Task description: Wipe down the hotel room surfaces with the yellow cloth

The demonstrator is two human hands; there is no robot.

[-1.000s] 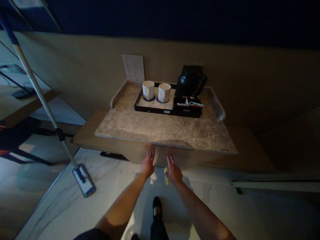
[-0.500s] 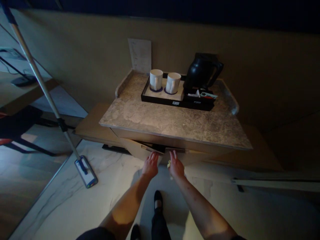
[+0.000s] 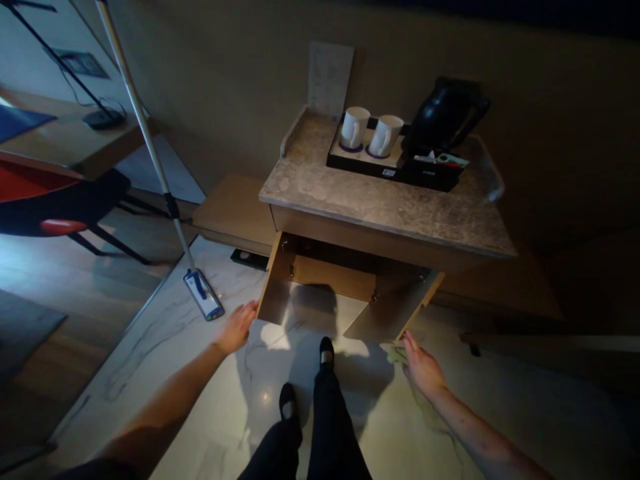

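A low cabinet under the stone counter has both doors swung outward. My left hand (image 3: 238,328) is at the outer edge of the left cabinet door (image 3: 273,293), its fingers stretched out against it. At the right cabinet door (image 3: 395,307), my right hand (image 3: 423,365) touches the lower outer edge with its fingertips. A pale yellow-green cloth (image 3: 396,353) hangs from that same hand, partly hidden by the fingers. Between the doors shows the cabinet's inside, with a wooden bottom board (image 3: 333,277); its upper part is dark.
On the stone countertop (image 3: 380,210) sits a black tray (image 3: 360,163) with two white mugs (image 3: 385,137) and a black kettle (image 3: 445,113). A flat mop (image 3: 204,293) leans at the left, near a chair (image 3: 65,207) and a desk (image 3: 100,143). A low wooden ledge (image 3: 230,207) flanks the cabinet.
Both cabinet doors have swung from slightly ajar to wide apart. My hands have moved outward with them, left and right. The view has shifted, and more of the cabinet's inside shows.
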